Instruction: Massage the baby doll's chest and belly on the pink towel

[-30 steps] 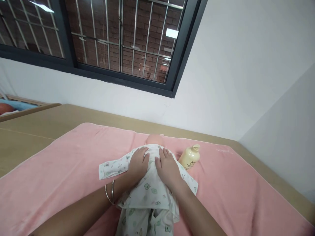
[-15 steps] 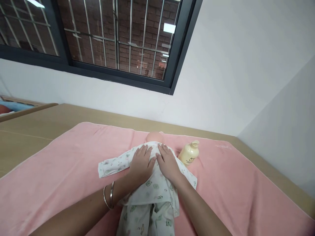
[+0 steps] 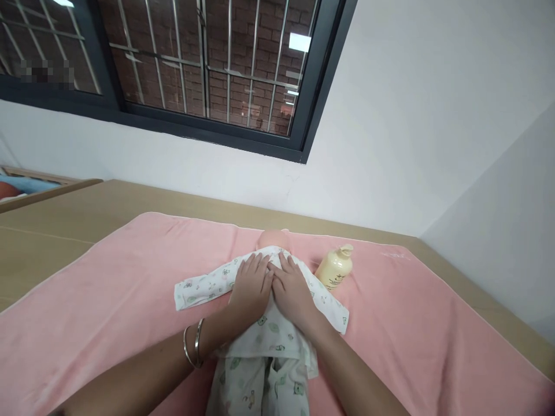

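A baby doll (image 3: 272,237) lies on its back on a pink towel (image 3: 108,289), dressed in a white printed garment (image 3: 269,341). Only the top of its head shows beyond my hands. My left hand (image 3: 250,286), with two thin bangles on the wrist, lies flat on the doll's chest. My right hand (image 3: 293,289) lies flat beside it, the thumbs touching at the middle of the chest. One sleeve (image 3: 199,287) of the garment spreads out to the left.
A cream pump bottle (image 3: 335,268) lies tilted on the towel just right of the doll. The towel covers a tan wooden table (image 3: 65,219) against a white wall under a barred window. A crib edge (image 3: 26,188) shows far left.
Both hands have slid together toward the middle of the doll's chest; they were slightly apart a second ago. The view has shifted a little.
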